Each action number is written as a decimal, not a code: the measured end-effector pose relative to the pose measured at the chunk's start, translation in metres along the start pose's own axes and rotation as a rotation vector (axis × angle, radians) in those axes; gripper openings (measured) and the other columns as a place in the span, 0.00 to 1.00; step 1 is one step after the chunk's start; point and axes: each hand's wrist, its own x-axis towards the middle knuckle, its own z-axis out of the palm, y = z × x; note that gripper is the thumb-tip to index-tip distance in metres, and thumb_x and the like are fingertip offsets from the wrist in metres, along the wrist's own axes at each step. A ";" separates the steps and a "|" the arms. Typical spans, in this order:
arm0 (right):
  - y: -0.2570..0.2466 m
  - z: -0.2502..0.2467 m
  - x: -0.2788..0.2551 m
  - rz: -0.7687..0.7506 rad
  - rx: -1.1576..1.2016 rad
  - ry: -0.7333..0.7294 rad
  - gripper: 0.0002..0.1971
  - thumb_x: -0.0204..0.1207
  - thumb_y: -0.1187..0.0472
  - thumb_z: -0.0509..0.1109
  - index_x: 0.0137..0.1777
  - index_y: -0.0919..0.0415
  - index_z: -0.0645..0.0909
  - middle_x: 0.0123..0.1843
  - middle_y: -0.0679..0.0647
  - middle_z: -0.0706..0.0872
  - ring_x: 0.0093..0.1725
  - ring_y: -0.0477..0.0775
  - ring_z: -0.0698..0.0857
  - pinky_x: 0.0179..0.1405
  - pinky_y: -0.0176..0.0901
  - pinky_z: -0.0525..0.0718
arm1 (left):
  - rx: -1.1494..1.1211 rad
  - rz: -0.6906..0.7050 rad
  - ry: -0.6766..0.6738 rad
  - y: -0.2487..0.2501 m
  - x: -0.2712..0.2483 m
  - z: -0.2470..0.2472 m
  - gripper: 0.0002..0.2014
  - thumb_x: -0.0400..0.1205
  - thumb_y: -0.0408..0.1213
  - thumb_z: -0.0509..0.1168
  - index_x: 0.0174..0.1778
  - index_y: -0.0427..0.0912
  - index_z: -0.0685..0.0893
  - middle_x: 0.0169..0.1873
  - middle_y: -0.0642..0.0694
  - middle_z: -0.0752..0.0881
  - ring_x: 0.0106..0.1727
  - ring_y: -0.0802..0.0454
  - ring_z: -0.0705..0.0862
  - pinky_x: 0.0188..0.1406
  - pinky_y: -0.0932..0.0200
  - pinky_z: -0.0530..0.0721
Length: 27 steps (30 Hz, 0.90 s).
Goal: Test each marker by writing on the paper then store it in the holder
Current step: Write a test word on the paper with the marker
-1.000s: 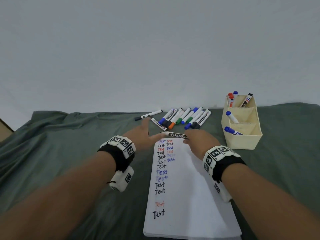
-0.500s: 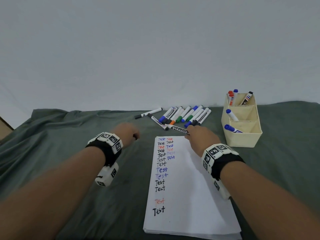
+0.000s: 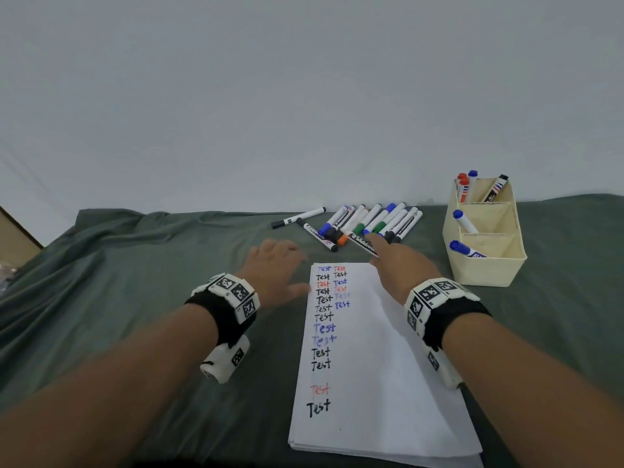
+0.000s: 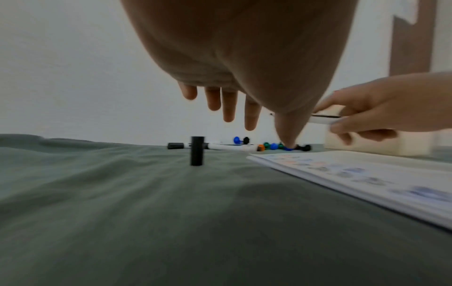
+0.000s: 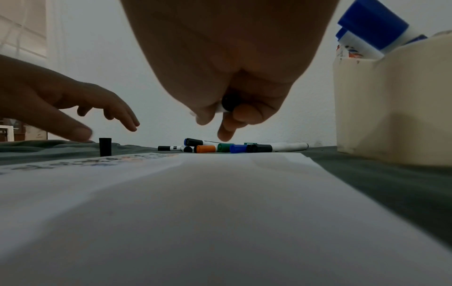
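Note:
My right hand (image 3: 393, 261) pinches an uncapped white whiteboard marker (image 3: 363, 244) just beyond the top edge of the paper (image 3: 371, 366); its black end (image 5: 229, 103) shows between the curled fingers. The marker's black cap (image 4: 197, 151) stands upright on the cloth, free of either hand. My left hand (image 3: 277, 268) hovers over the cap with fingers spread and holds nothing; it hides the cap in the head view. The paper carries two columns of "Test" in black, blue and red. The cream holder (image 3: 486, 265) at the right has several markers in its three compartments.
A pile of several capped markers (image 3: 371, 221) lies on the green cloth (image 3: 135, 298) beyond the paper, with one black-capped marker (image 3: 299, 217) apart at its left. A white wall rises behind. The cloth is wrinkled at the left.
My left hand pulled the cap off, drew back left in a fist, then returned toward the paper and opened, leaving the cap standing on the cloth. My right hand kept the marker.

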 end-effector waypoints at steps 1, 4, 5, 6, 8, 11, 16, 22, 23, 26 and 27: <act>0.000 0.000 -0.001 -0.033 0.018 0.003 0.36 0.86 0.66 0.61 0.87 0.40 0.50 0.46 0.50 0.77 0.41 0.52 0.82 0.40 0.48 0.84 | -0.011 0.048 -0.064 0.008 -0.006 0.003 0.39 0.74 0.75 0.56 0.79 0.61 0.64 0.80 0.52 0.63 0.79 0.45 0.61 0.75 0.40 0.62; 0.001 0.003 -0.003 -0.097 0.026 0.067 0.41 0.82 0.73 0.60 0.85 0.34 0.52 0.60 0.51 0.75 0.39 0.51 0.80 0.36 0.46 0.82 | -0.036 0.071 -0.310 0.028 -0.024 0.020 0.57 0.61 0.87 0.47 0.85 0.61 0.45 0.86 0.50 0.45 0.85 0.44 0.49 0.82 0.39 0.52; 0.002 0.004 -0.003 -0.103 0.013 0.099 0.37 0.83 0.71 0.60 0.85 0.36 0.56 0.65 0.52 0.74 0.40 0.52 0.80 0.37 0.46 0.81 | -0.065 0.046 -0.382 0.031 -0.026 0.025 0.61 0.58 0.89 0.46 0.84 0.63 0.38 0.86 0.51 0.39 0.86 0.44 0.43 0.83 0.40 0.48; 0.002 0.004 -0.003 -0.111 0.007 0.125 0.33 0.85 0.68 0.60 0.84 0.39 0.59 0.68 0.53 0.74 0.42 0.54 0.82 0.39 0.47 0.83 | -0.091 0.023 -0.437 0.033 -0.028 0.030 0.62 0.56 0.90 0.46 0.83 0.64 0.33 0.85 0.51 0.33 0.86 0.44 0.37 0.83 0.40 0.43; 0.003 0.007 -0.004 -0.158 0.032 0.144 0.31 0.86 0.61 0.64 0.85 0.42 0.59 0.72 0.52 0.72 0.48 0.55 0.84 0.45 0.50 0.87 | -0.124 0.001 -0.486 0.034 -0.027 0.035 0.62 0.57 0.90 0.47 0.81 0.64 0.27 0.83 0.51 0.27 0.85 0.45 0.30 0.83 0.39 0.36; 0.002 0.004 -0.006 -0.251 0.087 0.128 0.39 0.81 0.60 0.72 0.87 0.43 0.56 0.71 0.49 0.71 0.51 0.52 0.82 0.47 0.45 0.84 | -0.148 -0.003 -0.499 0.034 -0.025 0.037 0.63 0.58 0.89 0.49 0.81 0.63 0.26 0.83 0.53 0.26 0.84 0.45 0.28 0.82 0.38 0.34; 0.000 -0.014 -0.012 -0.338 0.294 0.264 0.20 0.81 0.65 0.70 0.67 0.40 0.82 0.54 0.44 0.86 0.54 0.48 0.84 0.56 0.43 0.81 | -0.163 -0.009 -0.500 0.035 -0.024 0.036 0.65 0.55 0.90 0.49 0.80 0.63 0.26 0.83 0.54 0.26 0.84 0.45 0.28 0.82 0.37 0.33; -0.009 -0.007 -0.026 0.144 1.584 0.355 0.08 0.81 0.51 0.74 0.46 0.54 0.86 0.33 0.52 0.86 0.31 0.48 0.83 0.39 0.46 0.87 | -0.186 -0.021 -0.501 0.036 -0.026 0.032 0.63 0.58 0.88 0.52 0.81 0.63 0.27 0.83 0.55 0.26 0.84 0.46 0.28 0.82 0.38 0.32; -0.012 0.001 -0.030 0.235 1.739 0.312 0.06 0.81 0.56 0.75 0.48 0.57 0.85 0.33 0.52 0.86 0.30 0.49 0.85 0.39 0.44 0.88 | -0.183 -0.021 -0.501 0.036 -0.026 0.032 0.63 0.58 0.88 0.52 0.81 0.63 0.28 0.83 0.55 0.27 0.84 0.46 0.28 0.82 0.37 0.33; -0.018 0.030 -0.040 0.327 1.756 0.229 0.08 0.75 0.71 0.79 0.47 0.62 0.84 0.37 0.59 0.88 0.32 0.51 0.88 0.40 0.42 0.90 | -0.176 -0.025 -0.490 0.037 -0.026 0.031 0.63 0.58 0.88 0.52 0.82 0.62 0.29 0.83 0.54 0.28 0.84 0.46 0.29 0.82 0.36 0.34; -0.018 0.039 -0.043 0.299 1.669 0.228 0.09 0.72 0.73 0.80 0.44 0.61 0.84 0.37 0.61 0.88 0.34 0.53 0.87 0.41 0.42 0.90 | -0.176 -0.028 -0.485 0.037 -0.026 0.032 0.64 0.58 0.88 0.51 0.82 0.62 0.29 0.83 0.55 0.28 0.84 0.46 0.29 0.82 0.36 0.33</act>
